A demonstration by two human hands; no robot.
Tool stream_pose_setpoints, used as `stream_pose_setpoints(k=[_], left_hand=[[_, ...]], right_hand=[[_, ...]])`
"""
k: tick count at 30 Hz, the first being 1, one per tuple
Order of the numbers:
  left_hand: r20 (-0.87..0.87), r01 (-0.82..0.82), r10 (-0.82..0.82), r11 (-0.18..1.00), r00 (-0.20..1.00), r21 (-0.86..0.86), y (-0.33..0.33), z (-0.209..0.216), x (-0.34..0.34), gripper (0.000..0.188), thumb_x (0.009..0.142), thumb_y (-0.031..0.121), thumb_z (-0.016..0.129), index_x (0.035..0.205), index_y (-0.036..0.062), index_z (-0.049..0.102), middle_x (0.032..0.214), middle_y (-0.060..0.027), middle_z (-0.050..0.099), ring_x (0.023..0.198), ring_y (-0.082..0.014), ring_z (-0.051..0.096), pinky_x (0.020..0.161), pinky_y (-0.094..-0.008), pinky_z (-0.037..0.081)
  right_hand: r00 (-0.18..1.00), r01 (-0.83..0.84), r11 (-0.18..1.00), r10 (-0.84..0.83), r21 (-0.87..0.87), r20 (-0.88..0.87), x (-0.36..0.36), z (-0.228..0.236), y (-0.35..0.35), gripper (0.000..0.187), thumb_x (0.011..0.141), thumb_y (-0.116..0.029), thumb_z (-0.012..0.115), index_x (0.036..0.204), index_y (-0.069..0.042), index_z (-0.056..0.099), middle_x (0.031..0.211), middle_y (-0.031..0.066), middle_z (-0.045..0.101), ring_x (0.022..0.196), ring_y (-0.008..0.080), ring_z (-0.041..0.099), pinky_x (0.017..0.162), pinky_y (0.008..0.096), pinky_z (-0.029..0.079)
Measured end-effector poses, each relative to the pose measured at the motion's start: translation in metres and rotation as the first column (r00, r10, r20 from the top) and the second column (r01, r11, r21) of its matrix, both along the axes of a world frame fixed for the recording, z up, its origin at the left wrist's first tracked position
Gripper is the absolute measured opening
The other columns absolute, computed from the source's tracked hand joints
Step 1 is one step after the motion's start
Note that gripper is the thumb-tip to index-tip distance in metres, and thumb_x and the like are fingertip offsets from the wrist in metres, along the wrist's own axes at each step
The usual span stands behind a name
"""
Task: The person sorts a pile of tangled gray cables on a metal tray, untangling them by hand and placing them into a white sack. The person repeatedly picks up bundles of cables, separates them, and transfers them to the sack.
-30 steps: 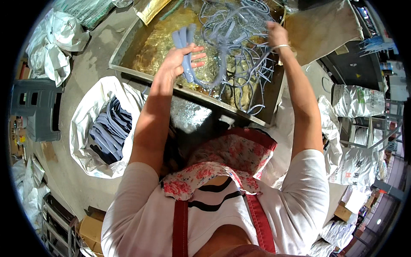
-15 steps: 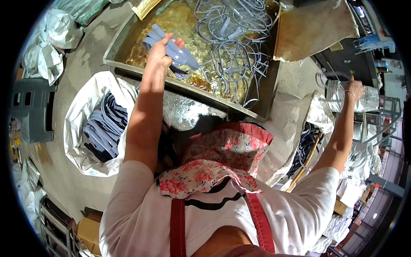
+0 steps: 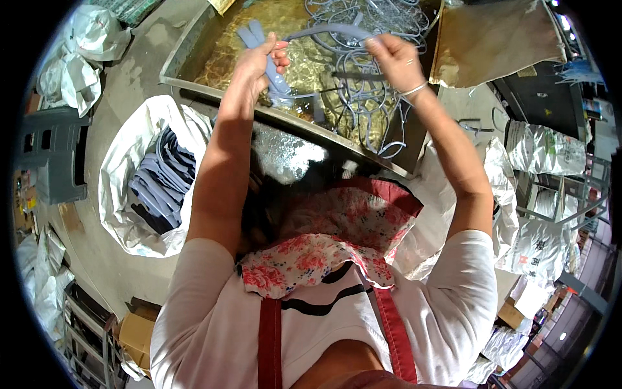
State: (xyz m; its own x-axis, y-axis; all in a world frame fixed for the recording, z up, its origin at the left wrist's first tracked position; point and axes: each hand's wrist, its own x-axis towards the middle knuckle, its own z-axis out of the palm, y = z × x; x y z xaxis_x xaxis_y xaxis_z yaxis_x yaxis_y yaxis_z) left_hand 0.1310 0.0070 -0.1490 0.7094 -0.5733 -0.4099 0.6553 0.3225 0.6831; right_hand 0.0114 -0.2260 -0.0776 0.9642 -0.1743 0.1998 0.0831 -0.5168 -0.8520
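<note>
Over a shallow metal tank of water (image 3: 194, 68), my left hand (image 3: 259, 61) is closed around a bundle of grey-blue rubbery strips (image 3: 277, 81). The bundle's ends stick up past the thumb and its lower part hangs to the water. To its right, my right hand (image 3: 396, 61) pinches the end of a single grey-blue strip (image 3: 330, 30), which arches between both hands. Below my right hand lies a tangle of thin grey-blue loops (image 3: 363, 91) in the tank. At left, a white woven sack (image 3: 116, 194) holds folded grey-blue strips (image 3: 159, 188).
A brown board (image 3: 499, 42) lies across the tank's right side. Dark grey plastic stools (image 3: 58, 155) and white bags (image 3: 74, 65) stand at left. At right are stacked white sacks (image 3: 544, 152) and a metal rack (image 3: 583, 211). A cardboard box (image 3: 137, 337) sits lower left.
My right hand has come in from the far right to above the tank and now grips a strip's end. My left hand still holds its bundle, now turned more upright.
</note>
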Motion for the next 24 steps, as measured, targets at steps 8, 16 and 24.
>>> stream_pose_setpoints(k=[8, 16, 24], left_hand=[[0.447, 0.097, -0.193, 0.969, 0.874, 0.229, -0.018, 0.013, -0.013, 0.037, 0.087, 0.028, 0.056, 0.104, -0.0038, 0.058, 0.088, -0.0092, 0.058, 0.073, -0.0138, 0.057, 0.061, -0.0218, 0.046], [0.158, 0.015, -0.024, 0.998, 0.987, 0.059, -0.010, 0.020, -0.011, 0.034, 0.089, 0.019, 0.052, 0.107, -0.0100, 0.045, 0.090, -0.0177, 0.056, 0.087, -0.0291, 0.060, 0.075, -0.0347, 0.052], [0.300, -0.123, 0.133, 0.991, 0.944, -0.052, -0.005, -0.005, 0.000, 0.045, 0.088, 0.007, 0.046, 0.128, -0.0046, 0.029, 0.120, -0.0227, 0.047, 0.096, -0.0264, 0.057, 0.079, -0.0324, 0.048]], right_hand=[[0.965, -0.123, 0.963, 0.172, 0.238, -0.199, 0.031, 0.014, -0.056, 0.029, 0.085, -0.030, 0.058, 0.085, -0.001, 0.063, 0.057, -0.0032, 0.050, 0.051, 0.0055, 0.043, 0.047, 0.0222, 0.034], [0.828, 0.267, 0.719, -0.512, -0.641, -0.229, 0.062, -0.139, -0.127, 0.040, 0.076, -0.034, 0.061, 0.101, -0.003, 0.058, 0.094, 0.0194, 0.062, 0.090, 0.0376, 0.057, 0.077, 0.0420, 0.046], [0.474, -0.028, 0.775, -0.546, -0.632, -0.691, 0.002, -0.323, -0.175, 0.045, 0.072, -0.027, 0.063, 0.102, 0.005, 0.056, 0.104, 0.0257, 0.058, 0.102, 0.0318, 0.056, 0.086, 0.0370, 0.045]])
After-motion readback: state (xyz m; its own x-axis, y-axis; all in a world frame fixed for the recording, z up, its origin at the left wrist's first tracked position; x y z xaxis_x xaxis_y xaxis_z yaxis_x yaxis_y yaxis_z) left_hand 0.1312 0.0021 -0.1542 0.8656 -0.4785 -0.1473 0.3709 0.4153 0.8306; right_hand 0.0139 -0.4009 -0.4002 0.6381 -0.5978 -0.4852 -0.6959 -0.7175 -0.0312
